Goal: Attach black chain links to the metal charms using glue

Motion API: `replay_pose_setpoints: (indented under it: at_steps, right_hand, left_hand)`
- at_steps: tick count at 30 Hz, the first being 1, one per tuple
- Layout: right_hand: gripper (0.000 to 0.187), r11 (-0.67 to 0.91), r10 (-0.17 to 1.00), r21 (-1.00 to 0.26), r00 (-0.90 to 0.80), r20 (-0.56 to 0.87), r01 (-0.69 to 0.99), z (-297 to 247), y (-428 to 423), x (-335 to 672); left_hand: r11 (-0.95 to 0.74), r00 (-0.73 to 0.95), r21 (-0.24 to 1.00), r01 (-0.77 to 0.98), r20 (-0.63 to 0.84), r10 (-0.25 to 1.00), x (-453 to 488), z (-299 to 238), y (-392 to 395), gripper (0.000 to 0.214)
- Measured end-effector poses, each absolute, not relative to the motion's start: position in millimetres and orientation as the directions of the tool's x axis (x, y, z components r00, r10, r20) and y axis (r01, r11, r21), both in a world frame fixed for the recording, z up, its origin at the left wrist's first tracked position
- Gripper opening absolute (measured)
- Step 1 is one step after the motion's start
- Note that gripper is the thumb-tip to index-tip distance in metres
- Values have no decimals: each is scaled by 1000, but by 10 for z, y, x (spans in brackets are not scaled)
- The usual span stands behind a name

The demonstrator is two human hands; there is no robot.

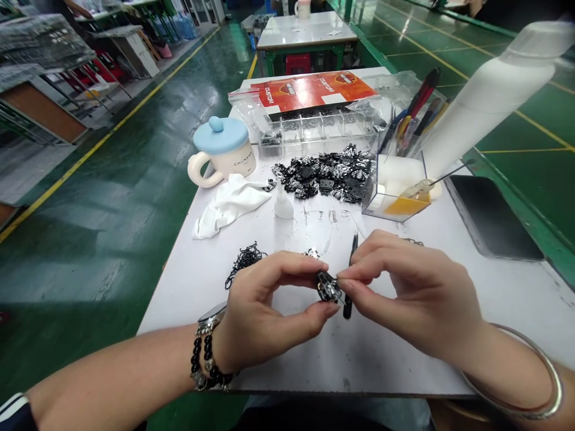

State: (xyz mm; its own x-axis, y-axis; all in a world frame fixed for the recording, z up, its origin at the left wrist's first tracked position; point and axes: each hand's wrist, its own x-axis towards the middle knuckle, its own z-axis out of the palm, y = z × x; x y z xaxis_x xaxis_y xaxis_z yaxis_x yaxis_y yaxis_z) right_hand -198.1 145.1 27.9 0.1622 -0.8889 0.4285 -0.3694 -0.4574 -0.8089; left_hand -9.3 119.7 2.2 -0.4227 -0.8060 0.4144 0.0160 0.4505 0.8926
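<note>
Between the thumb and fingers of my left hand (265, 305) is a small black and silver metal part (328, 286), held above the table's front half. My right hand (404, 287) pinches at the right edge of that part; whatever its fingertips grip is too small to name. Black tweezers (347, 305) lie on the table just behind and below my right fingertips. Left of my left hand rests a heap of small black hook-like pieces (245, 262). A few small silver pieces (313, 253) show behind my fingers.
Farther back sits a pile of black and silver parts (327, 173), with a clear divided box (314, 134) behind it. A lidded mug (229, 152), white cloth (233, 203) and small white bottle (283, 206) stand leftward. A tool holder (398, 200), tall white bottle (489, 108) and phone (496, 215) occupy the right.
</note>
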Motion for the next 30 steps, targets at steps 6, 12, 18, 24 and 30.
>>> replay_pose_setpoints:
  at_steps: [6,12,18,24,30]
  right_hand:
    - [8,-498,-865,-773,160,475,-394,281,1450,-1978]
    - [8,-498,-866,-773,180,467,-393,283,1453,-1986]
    - [8,-519,-854,-761,212,474,-390,295,1462,-1998]
    - [12,-569,-822,-715,241,517,-407,311,1458,-2015]
    - [11,-603,-797,-686,264,543,-407,317,1451,-2019]
  left_hand:
    - [442,-417,897,27,412,-810,-98,28,1202,42]
    - [441,-428,897,28,410,-806,-98,36,1201,41]
    - [443,-432,896,25,410,-803,-95,39,1201,41]
    - [448,-444,894,14,407,-799,-93,31,1201,41]
    - [441,-452,897,12,398,-798,-87,22,1203,40]
